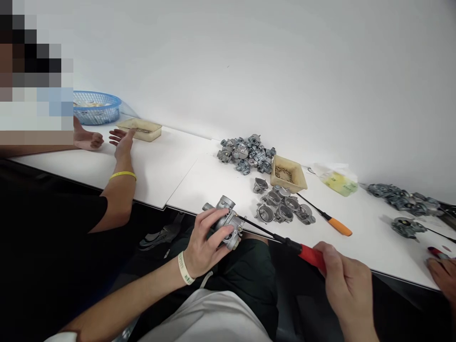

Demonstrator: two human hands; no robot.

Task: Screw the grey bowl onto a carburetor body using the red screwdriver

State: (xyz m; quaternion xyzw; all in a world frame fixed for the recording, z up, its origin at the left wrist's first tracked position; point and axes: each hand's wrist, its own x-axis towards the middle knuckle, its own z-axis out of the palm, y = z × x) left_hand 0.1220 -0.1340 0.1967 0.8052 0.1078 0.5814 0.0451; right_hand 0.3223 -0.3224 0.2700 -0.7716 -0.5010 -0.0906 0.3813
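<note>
My left hand (204,242) is wrapped round a grey metal carburetor (227,204), held above my lap at the table's front edge. In my right hand (347,280) is a screwdriver with a red handle (312,257) and a long black shaft. Its tip meets the right side of the carburetor, at or very close to a screw; the exact contact is too small to tell. Several open metal carburetor bowls (285,212) lie on the table just beyond the carburetor.
Behind are piled carburetors (249,154), a cream tray (301,183) of small screws, an orange-handled screwdriver (340,226) and a plastic bag (338,180). More carburetors (406,200) lie right, near another person's hand (443,275). Leftward, a co-worker's hands (123,142) are by another tray (153,135) and blue basket (103,114).
</note>
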